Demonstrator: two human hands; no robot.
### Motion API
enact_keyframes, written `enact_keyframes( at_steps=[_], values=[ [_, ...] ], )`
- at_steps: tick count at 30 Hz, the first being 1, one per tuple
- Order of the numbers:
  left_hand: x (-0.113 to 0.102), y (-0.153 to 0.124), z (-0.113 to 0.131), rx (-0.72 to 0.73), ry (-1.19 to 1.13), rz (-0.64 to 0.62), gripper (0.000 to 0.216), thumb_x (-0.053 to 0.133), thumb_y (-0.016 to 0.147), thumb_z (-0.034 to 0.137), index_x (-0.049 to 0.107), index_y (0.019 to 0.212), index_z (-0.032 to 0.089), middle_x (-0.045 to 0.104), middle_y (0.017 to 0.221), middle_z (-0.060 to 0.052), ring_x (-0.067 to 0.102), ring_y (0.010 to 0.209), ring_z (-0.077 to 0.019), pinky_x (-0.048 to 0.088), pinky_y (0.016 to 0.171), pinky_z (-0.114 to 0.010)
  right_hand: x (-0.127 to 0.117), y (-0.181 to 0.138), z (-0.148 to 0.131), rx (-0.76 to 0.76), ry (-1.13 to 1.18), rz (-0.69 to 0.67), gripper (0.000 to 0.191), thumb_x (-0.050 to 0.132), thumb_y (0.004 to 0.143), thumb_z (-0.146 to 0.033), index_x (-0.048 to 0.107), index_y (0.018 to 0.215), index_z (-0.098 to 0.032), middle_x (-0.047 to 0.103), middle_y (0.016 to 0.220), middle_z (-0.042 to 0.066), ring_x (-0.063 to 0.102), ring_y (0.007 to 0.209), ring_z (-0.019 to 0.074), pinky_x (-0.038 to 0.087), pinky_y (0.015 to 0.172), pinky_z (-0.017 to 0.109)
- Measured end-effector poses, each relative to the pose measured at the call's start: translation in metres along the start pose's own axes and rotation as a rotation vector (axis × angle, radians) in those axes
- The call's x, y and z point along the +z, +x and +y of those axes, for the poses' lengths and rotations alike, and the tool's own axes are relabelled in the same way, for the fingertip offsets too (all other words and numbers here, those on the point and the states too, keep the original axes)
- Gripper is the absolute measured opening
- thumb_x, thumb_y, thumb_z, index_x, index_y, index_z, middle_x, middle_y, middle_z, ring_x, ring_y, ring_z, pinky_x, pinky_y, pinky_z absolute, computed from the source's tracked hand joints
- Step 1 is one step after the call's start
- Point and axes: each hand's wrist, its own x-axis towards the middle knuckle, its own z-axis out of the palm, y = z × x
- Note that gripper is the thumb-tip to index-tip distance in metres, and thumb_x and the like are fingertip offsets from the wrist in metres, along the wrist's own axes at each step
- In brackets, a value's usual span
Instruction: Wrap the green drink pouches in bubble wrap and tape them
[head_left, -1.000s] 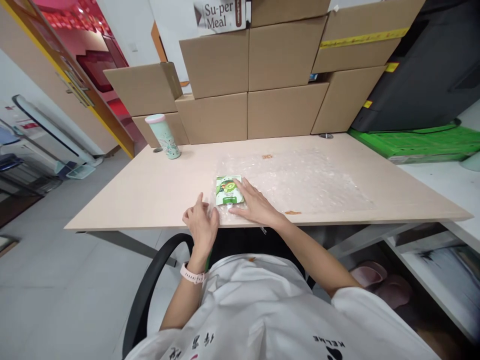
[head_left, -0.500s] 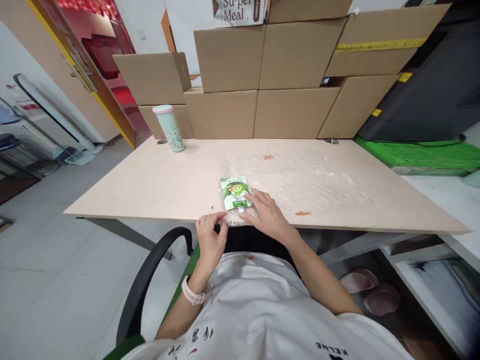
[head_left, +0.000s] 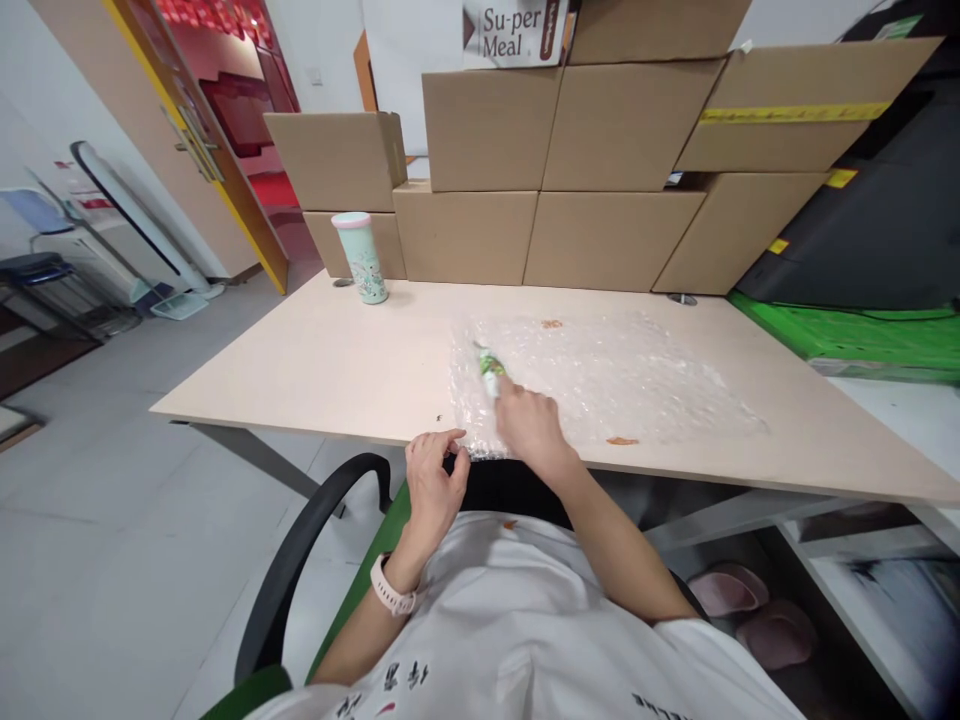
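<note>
A sheet of clear bubble wrap (head_left: 622, 375) lies spread over the middle of the table, its near left corner at the front edge. In my right hand (head_left: 532, 425) is a small green and white spouted pouch (head_left: 491, 366). It is turned edge-on above the wrap, slightly blurred, and my fingers partly cover it. My left hand (head_left: 435, 478) has thumb and forefinger closed on the near left corner of the bubble wrap.
A mint green tumbler (head_left: 361, 258) with a pink rim stands at the table's back left. Cardboard boxes (head_left: 465, 237) are stacked along the back. A green crate (head_left: 847, 330) lies at the right, and the chair's black armrest (head_left: 274, 575) curves beside me.
The pouch lay flat on the wrap under my right fingers; now my right hand grips it and has turned it edge-on. My left hand stays at the corner. The view has shifted slightly.
</note>
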Motion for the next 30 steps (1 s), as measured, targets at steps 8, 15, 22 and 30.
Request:
enact_keyframes(
  at_steps=[8, 15, 22, 30],
  values=[
    [0.000, -0.001, 0.007, -0.051, -0.016, -0.009, 0.018, 0.053, 0.088, 0.015, 0.062, 0.097, 0.028, 0.060, 0.069, 0.001, 0.061, 0.067, -0.0204, 0.045, 0.091, -0.047, 0.004, -0.002, 0.024, 0.075, 0.711, 0.024, 0.058, 0.006, 0.101, -0.035, 0.020, 0.157, -0.029, 0.062, 0.135, 0.015, 0.066, 0.113, 0.0331, 0.057, 0.079, 0.054],
    [-0.003, -0.001, 0.006, -0.041, 0.001, -0.057, 0.017, 0.052, 0.089, 0.016, 0.062, 0.098, 0.026, 0.061, 0.072, 0.002, 0.060, 0.068, -0.0180, 0.043, 0.093, -0.046, 0.019, -0.026, 0.005, 0.033, 0.622, -0.091, 0.052, 0.021, 0.101, -0.036, 0.042, 0.148, -0.027, 0.068, 0.125, 0.013, 0.068, 0.108, 0.0293, 0.058, 0.083, 0.048],
    [-0.003, -0.001, 0.008, -0.045, 0.002, -0.059, 0.015, 0.052, 0.091, 0.017, 0.063, 0.097, 0.025, 0.060, 0.072, 0.002, 0.061, 0.068, -0.0174, 0.042, 0.097, -0.046, 0.010, -0.028, 0.030, -0.020, 0.210, -0.060, 0.057, 0.026, 0.100, -0.047, 0.031, 0.154, -0.031, 0.069, 0.118, 0.014, 0.069, 0.097, 0.0351, 0.053, 0.084, 0.057],
    [-0.007, -0.001, 0.010, -0.091, -0.054, -0.055, 0.020, 0.053, 0.091, 0.019, 0.060, 0.109, 0.022, 0.061, 0.077, 0.002, 0.060, 0.070, -0.0158, 0.043, 0.095, -0.042, 0.006, -0.018, 0.027, 0.055, 0.398, -0.015, 0.038, 0.038, 0.094, -0.030, 0.063, 0.120, -0.019, 0.066, 0.068, 0.007, 0.064, 0.061, 0.0245, 0.050, 0.064, 0.038]
  ],
)
